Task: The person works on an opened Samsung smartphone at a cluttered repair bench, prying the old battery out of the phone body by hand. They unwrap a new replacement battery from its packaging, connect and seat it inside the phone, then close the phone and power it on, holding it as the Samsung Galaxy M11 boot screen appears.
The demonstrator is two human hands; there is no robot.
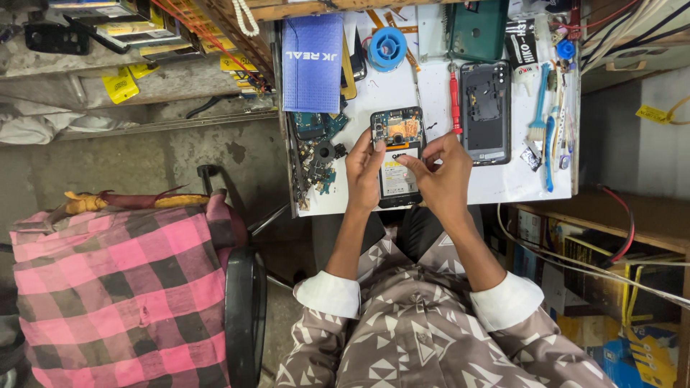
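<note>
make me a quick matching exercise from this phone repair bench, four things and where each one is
Things:
1. opened phone
2. blue box
3. red screwdriver
4. blue tape roll

Places:
a. between the opened phone and the dark back shell
b. between the left hand and right hand
c. far edge of the bench, right of the blue box
d. far left corner of the white bench

Pairs: 1-b, 2-d, 3-a, 4-c

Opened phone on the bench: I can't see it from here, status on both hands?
Left hand grips opened phone by its left edge. Right hand pinches over the battery. Red screwdriver and second phone shell lie clear alongside.
</note>
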